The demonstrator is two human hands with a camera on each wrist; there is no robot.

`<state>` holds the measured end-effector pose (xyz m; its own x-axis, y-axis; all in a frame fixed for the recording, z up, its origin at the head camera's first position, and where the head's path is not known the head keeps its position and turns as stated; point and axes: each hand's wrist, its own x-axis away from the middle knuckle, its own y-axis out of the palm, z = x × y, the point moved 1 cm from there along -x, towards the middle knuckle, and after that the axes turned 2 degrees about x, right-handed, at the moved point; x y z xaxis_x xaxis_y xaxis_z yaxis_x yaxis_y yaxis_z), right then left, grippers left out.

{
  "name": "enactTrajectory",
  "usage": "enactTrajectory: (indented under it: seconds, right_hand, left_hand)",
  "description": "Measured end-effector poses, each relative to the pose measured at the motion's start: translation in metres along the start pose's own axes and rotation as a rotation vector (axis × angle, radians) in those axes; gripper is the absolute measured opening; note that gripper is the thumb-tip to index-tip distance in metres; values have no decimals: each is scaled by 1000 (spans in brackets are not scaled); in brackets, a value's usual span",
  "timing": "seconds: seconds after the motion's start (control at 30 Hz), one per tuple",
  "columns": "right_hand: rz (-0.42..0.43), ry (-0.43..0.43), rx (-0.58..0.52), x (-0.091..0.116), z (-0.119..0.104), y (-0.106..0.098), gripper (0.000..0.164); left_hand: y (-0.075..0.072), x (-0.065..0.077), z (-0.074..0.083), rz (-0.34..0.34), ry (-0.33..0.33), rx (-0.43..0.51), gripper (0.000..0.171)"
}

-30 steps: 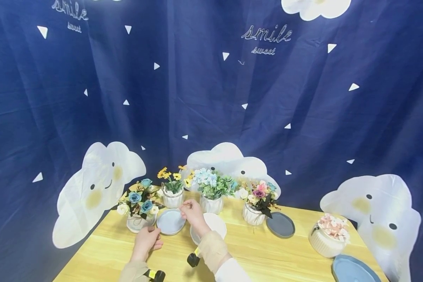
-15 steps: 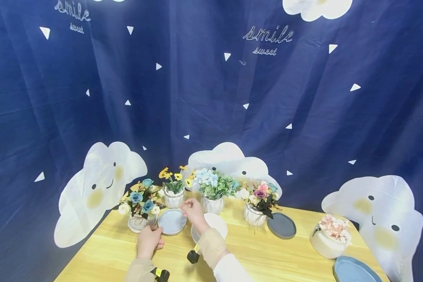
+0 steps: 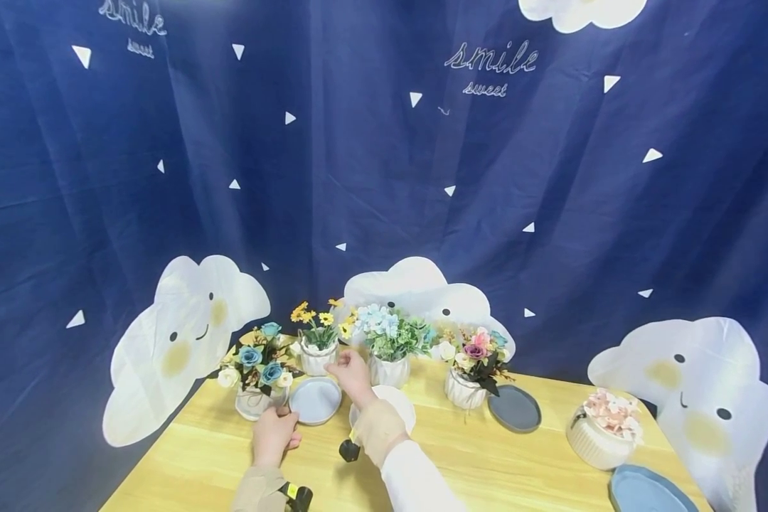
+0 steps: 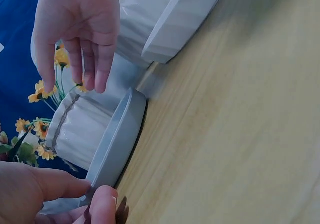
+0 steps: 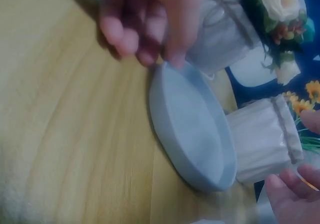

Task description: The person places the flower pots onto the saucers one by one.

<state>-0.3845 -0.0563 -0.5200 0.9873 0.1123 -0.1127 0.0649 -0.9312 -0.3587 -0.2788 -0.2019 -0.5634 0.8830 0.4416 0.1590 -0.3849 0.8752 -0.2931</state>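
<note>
A light blue-grey round saucer (image 3: 316, 402) rests on the table in front of a white pot of yellow flowers (image 3: 316, 352). My left hand (image 3: 274, 434) pinches the saucer's near left rim between thumb and fingers, plainly seen in the left wrist view. My right hand (image 3: 353, 375) hangs in the air behind the saucer's right side, close to the yellow-flower pot. In the left wrist view its fingers (image 4: 103, 67) reach down loosely and hold nothing. A pot of blue and white roses (image 3: 260, 377) stands just left of the saucer, beyond my left hand.
A white saucer (image 3: 393, 405) lies partly under my right forearm. Behind it stands a pot of light blue flowers (image 3: 389, 348). Farther right are a pot of mixed flowers (image 3: 466, 387), a dark grey saucer (image 3: 515, 409), a ribbed pink-flower pot (image 3: 601, 441) and a blue dish (image 3: 649, 491).
My right hand has come away from the saucer's far right rim, up and back toward the yellow-flower pot. My left hand keeps its pinch on the saucer. The head view has shifted slightly.
</note>
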Motion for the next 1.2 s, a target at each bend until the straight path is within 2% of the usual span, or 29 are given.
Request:
enactTrajectory:
  seconds: [0.13,0.3,0.5,0.73,0.9,1.2]
  right_hand:
    - [8,-17,63,-3,0,2,54]
    - [11,-11,66,-8,7,5,62]
    - [7,-18,89,-15,18,18,75]
    - [3,28,129,-21,18,24,92]
    - [-22,32,115,-25,16,25,94]
    - [-39,-105,21,-31,13,36,88]
  left_hand:
    - [-1,0,1,11,2,3,40]
    - [0,1,2,14,5,19,40]
    - [-1,4,2,10,-5,70,39]
    - [1,4,0,16,-1,76,39]
    - [5,1,-2,16,-10,86,40]
    - [2,1,-4,31,1,79,41]
